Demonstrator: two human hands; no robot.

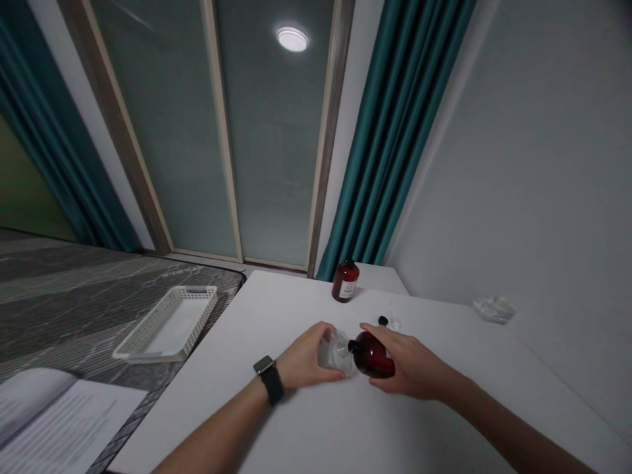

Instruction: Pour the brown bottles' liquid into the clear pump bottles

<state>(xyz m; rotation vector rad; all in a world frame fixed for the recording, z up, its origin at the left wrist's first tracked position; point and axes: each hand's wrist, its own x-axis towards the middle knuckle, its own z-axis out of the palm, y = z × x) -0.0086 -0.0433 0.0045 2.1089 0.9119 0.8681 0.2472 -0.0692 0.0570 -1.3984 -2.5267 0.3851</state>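
Observation:
My left hand [309,359] is wrapped round a clear bottle [340,353] at the middle of the white table [296,434]. In my right hand [407,362] is a dark red-brown bottle [370,355], tilted so its black neck points left at the clear bottle's mouth. The two openings meet or nearly meet; whether they touch I cannot tell, nor whether liquid is flowing. Just beyond the right hand lie a black cap [383,320] and a small clear piece [395,322]. Farther back stands a second red-brown bottle [346,282], upright, with a black top and white label.
A white perforated basket [129,352] sits on the dark patterned surface at the left, near an open book [99,411]. Crumpled clear plastic [494,309] lies at the table's right back edge by the wall. Green curtains [390,131] and sliding doors [276,145] stand behind.

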